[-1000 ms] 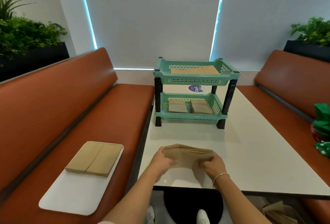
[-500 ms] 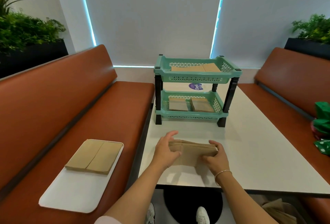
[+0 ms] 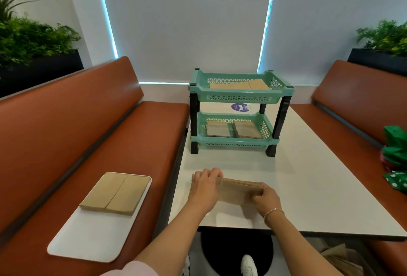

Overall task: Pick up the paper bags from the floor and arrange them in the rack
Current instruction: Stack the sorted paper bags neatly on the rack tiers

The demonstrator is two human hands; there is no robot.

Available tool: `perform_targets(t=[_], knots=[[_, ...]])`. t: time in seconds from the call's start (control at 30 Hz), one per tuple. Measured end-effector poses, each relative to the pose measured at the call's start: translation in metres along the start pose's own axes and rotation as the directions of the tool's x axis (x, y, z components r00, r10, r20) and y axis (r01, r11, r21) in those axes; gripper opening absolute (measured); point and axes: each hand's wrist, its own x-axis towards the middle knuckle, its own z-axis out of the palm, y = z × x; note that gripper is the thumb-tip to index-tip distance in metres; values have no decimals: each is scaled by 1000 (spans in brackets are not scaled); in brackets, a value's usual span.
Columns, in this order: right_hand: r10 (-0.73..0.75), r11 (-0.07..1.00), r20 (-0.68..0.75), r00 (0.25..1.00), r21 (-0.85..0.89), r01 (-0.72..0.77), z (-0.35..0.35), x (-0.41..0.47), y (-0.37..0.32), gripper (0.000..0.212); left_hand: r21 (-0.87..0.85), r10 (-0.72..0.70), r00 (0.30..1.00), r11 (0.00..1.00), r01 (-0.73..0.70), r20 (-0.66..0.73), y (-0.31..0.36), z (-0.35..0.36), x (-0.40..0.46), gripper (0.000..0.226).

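Far to the left of my left hand (image 3: pixel 203 187), two paper bag piles (image 3: pixel 115 194) lie on a white tray (image 3: pixel 88 238). My left hand curls round the left end of the paper bag stack (image 3: pixel 239 191) on the worktop (image 3: pixel 319 187) — my right hand (image 3: pixel 265 200) pinches its right end. Beyond both hands stands the green rack (image 3: pixel 240 108), bags on both shelves.

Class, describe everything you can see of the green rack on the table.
The rack is mint-green perforated plastic, two shallow trays stacked on four black corner posts. It stands upright at the white table's far end. Flat brown paper bags lie in the top tray and in two piles on the bottom tray. Neither hand touches it.
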Motion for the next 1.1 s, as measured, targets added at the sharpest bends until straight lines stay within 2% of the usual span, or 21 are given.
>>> perform_targets(t=[0.13, 0.2, 0.27, 0.33, 0.37, 0.43, 0.47, 0.53, 0.6, 0.8, 0.87, 0.97, 1.1], knots=[[-24, 999, 24, 999, 29, 23, 0, -3, -4, 29, 345, 2, 999, 939, -14, 38, 11, -6, 6, 33], [-51, 994, -4, 999, 92, 51, -6, -1, -12, 27, 392, 9, 995, 919, -47, 98, 16, -9, 9, 31], [-60, 978, -45, 997, 198, 68, -14, 2, -21, 22, 223, -56, 988, 975, 24, 141, 16, -11, 12, 28], [-35, 938, -80, 996, 342, 61, -22, 4, -28, 34, -99, -191, 964, 972, 212, 186, 15, -11, 16, 21], [-14, 904, -64, 998, 425, 40, -24, 4, -30, 45, -271, -253, 939, 910, 313, 234, 16, -9, 17, 19], [-2, 858, 71, 997, 513, -35, -22, 1, -33, 60, -547, -294, 892, 710, 444, 343, 22, -6, 15, 29], [-13, 863, 158, 987, 500, -69, -19, -2, -34, 61, -618, -291, 880, 630, 471, 375, 26, -4, 14, 36], [-29, 924, 253, 967, 375, -71, -9, -6, -32, 52, -668, -292, 872, 561, 489, 393, 34, -2, 10, 42], [-32, 969, 197, 980, 247, -18, -1, -8, -31, 45, -673, -326, 870, 553, 492, 369, 37, 2, 9, 44], [-65, 981, 49, 997, 185, 54, 4, -4, -31, 48, -678, -344, 900, 597, 429, 267, 43, 0, 20, 42], [-50, 991, 67, 997, 128, 41, 8, -8, -20, 46, -659, -335, 894, 605, 447, 299, 36, 9, 12, 39], [0, 1000, 130, 991, 15, -2, 16, -13, -1, 39, -560, -313, 874, 676, 479, 371, 24, 28, -3, 38], [5, 998, 166, 986, -64, 6, 14, -4, -2, 39, -514, -305, 870, 711, 479, 389, 19, 31, 0, 39]])
